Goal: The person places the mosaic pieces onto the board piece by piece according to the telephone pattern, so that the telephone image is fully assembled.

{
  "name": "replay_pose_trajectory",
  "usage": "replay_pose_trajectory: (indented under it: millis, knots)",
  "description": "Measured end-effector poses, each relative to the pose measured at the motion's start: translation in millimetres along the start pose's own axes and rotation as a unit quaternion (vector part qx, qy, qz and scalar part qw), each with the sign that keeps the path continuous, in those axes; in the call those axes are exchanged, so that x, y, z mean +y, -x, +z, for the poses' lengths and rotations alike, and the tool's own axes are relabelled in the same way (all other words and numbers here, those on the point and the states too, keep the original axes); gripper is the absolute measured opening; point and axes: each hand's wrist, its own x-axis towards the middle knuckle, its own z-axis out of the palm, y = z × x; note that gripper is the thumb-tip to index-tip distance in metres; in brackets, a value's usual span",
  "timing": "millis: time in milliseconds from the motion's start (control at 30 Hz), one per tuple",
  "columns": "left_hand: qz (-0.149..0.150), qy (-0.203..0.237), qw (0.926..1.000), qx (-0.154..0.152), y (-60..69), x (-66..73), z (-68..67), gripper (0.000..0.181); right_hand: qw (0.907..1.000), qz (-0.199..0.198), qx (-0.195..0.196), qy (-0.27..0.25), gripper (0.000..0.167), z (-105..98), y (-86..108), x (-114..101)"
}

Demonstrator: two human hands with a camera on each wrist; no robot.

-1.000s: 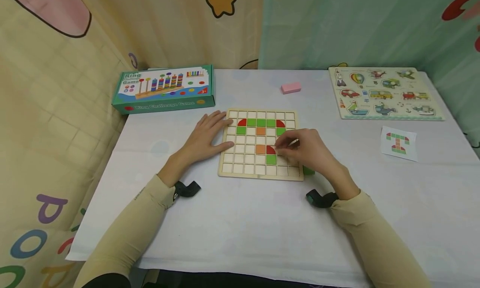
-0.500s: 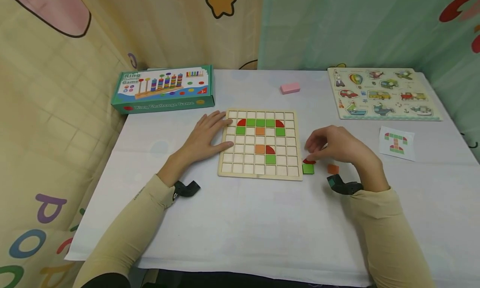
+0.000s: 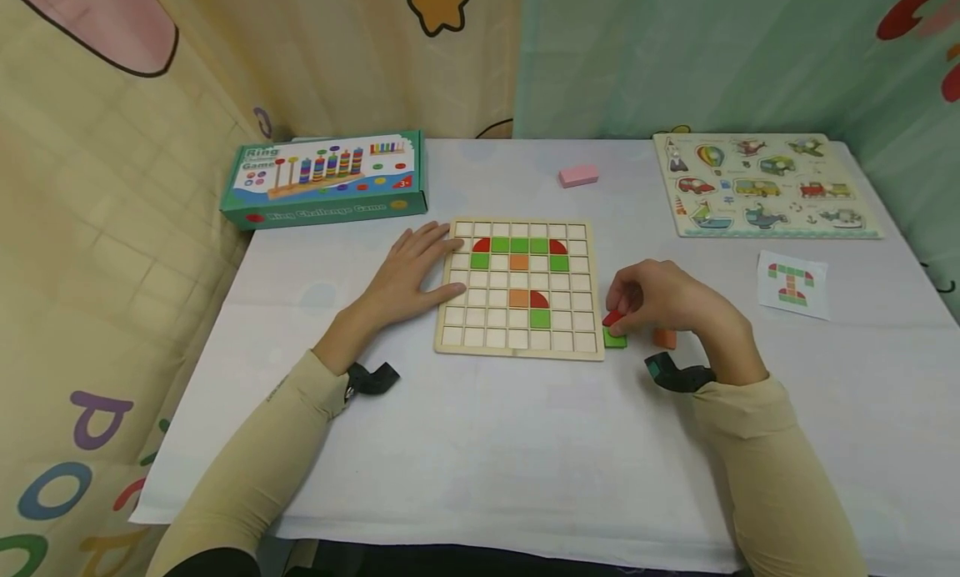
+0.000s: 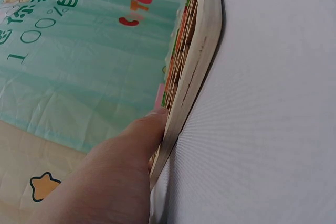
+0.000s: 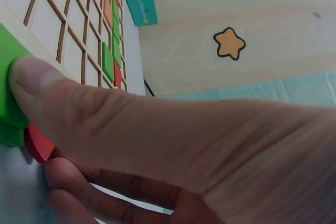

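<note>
A wooden grid board (image 3: 517,354) lies on the white table, with green, red and orange pieces set in some of its squares. My left hand (image 3: 408,277) rests along the board's left edge, fingers spread and straight. Just right of the board, my right hand (image 3: 660,298) pinches a red quarter-round piece (image 3: 612,318) between thumb and fingers. Below that piece lies a green square piece (image 3: 615,341); in the right wrist view the thumb overlaps the green piece (image 5: 7,82). An orange piece (image 3: 665,338) sits under the right hand, partly covered.
A small picture card (image 3: 792,285) with a coloured pattern lies to the right. Behind it is a vehicle picture board (image 3: 768,189). At the back stand a pink block (image 3: 578,176) and, on the left, a green game box (image 3: 326,179).
My right hand has left the board and moved right to the loose pieces, where it has taken hold of the red one. My left hand has stayed put.
</note>
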Motion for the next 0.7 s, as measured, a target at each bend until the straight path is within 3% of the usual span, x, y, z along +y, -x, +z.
replay_pose_trajectory:
  millis: [300, 467, 700]
  knots:
    - [-0.004, 0.002, 1.0, -0.002, 1.3, -0.8, -1.2, 0.073, 0.9997, -0.023, -0.004, -0.01, 0.017, -0.1, -4.5, 1.0]
    - [-0.004, 0.0, 1.0, -0.002, 0.9, -1.2, -0.6, 0.073, 0.9975, -0.043, 0.052, -0.017, 0.01, -1.2, -5.0, 5.9]
    - [-0.002, 0.006, 1.0, -0.003, 0.9, -0.3, -0.6, 0.072, 0.9861, -0.071, 0.135, -0.066, 0.011, 11.5, -13.9, -4.7]
